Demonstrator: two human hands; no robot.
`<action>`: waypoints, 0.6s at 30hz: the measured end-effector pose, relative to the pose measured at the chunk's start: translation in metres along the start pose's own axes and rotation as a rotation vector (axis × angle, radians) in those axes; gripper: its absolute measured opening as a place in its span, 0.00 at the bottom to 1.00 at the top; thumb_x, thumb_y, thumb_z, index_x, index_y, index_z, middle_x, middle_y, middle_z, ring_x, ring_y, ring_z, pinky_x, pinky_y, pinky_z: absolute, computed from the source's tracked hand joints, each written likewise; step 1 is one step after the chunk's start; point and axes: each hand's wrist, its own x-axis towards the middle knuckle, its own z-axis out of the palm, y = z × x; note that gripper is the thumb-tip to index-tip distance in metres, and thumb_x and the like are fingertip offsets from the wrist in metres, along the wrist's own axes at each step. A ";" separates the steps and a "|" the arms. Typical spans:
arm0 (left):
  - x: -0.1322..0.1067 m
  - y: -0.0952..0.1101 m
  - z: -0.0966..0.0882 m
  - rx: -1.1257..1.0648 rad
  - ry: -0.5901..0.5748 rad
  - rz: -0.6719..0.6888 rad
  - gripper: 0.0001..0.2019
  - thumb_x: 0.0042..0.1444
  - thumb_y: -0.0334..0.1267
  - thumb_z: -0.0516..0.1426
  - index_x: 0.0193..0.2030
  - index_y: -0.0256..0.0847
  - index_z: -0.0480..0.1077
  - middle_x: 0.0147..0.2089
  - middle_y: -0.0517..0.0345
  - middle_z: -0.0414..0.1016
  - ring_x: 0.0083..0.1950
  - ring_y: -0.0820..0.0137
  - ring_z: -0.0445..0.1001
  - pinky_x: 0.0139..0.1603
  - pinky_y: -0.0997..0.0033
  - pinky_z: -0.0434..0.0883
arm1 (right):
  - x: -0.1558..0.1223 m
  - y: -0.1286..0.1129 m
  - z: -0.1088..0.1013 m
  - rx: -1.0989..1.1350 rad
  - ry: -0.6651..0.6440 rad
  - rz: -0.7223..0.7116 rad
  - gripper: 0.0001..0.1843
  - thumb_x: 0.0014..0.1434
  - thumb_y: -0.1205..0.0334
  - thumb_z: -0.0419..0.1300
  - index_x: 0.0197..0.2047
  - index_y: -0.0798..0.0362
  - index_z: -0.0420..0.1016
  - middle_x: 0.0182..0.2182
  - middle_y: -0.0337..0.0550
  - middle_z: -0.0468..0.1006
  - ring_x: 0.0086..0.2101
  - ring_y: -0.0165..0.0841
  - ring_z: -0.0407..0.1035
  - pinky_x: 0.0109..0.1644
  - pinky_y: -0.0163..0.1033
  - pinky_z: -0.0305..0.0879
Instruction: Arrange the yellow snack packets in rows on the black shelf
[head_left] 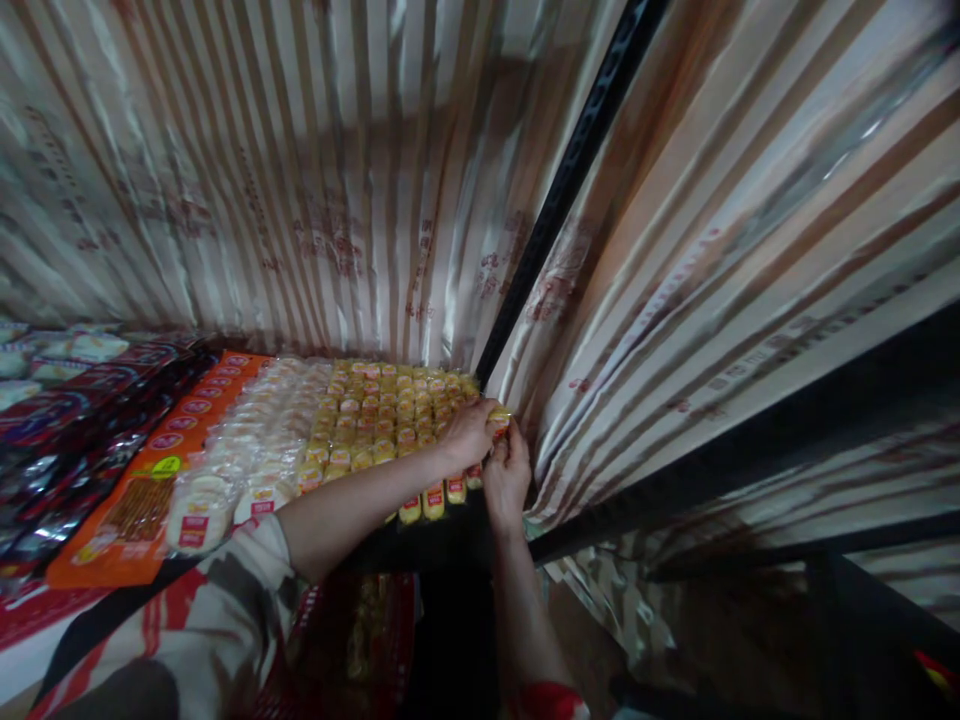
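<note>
At the right end of the shelf, both my hands meet at a small yellow-wrapped snack (498, 420). My left hand (468, 438) reaches across from the left, its fingers closed on the packet's near side. From below, my right hand (508, 476) comes up with its fingertips pinched at the packet's right edge. Just beneath and left of the hands lie close rows of matching yellow packets (364, 405), some with red labels facing front. My left forearm covers part of these rows.
Left of the yellow rows are clear-wrapped round white snacks (199, 515), an orange bag (176, 440) and dark shiny packets (82, 430). A black metal post (555, 220) rises behind my hands. Striped printed sheeting (337, 180) hangs behind. A red box (409, 640) with yellow packets stands below.
</note>
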 end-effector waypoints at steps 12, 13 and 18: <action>0.060 -0.025 0.013 0.082 -0.046 0.014 0.15 0.56 0.31 0.51 0.49 0.40 0.69 0.48 0.55 0.75 0.49 0.69 0.72 0.51 0.72 0.67 | 0.040 0.026 0.023 0.004 -0.039 0.078 0.27 0.54 0.63 0.45 0.56 0.58 0.67 0.51 0.52 0.72 0.52 0.38 0.64 0.57 0.46 0.57; 0.063 -0.027 0.013 0.093 -0.049 0.005 0.15 0.55 0.31 0.51 0.49 0.40 0.69 0.47 0.55 0.76 0.49 0.69 0.72 0.51 0.72 0.67 | 0.041 0.029 0.025 0.002 -0.036 0.082 0.27 0.54 0.63 0.45 0.56 0.58 0.67 0.50 0.52 0.73 0.52 0.38 0.64 0.57 0.46 0.57; 0.074 -0.037 0.018 0.116 -0.069 -0.021 0.16 0.54 0.29 0.52 0.48 0.42 0.70 0.47 0.57 0.76 0.49 0.70 0.72 0.52 0.74 0.66 | 0.045 0.046 0.036 -0.045 -0.045 0.090 0.27 0.55 0.62 0.45 0.56 0.57 0.67 0.49 0.51 0.73 0.51 0.38 0.65 0.56 0.45 0.59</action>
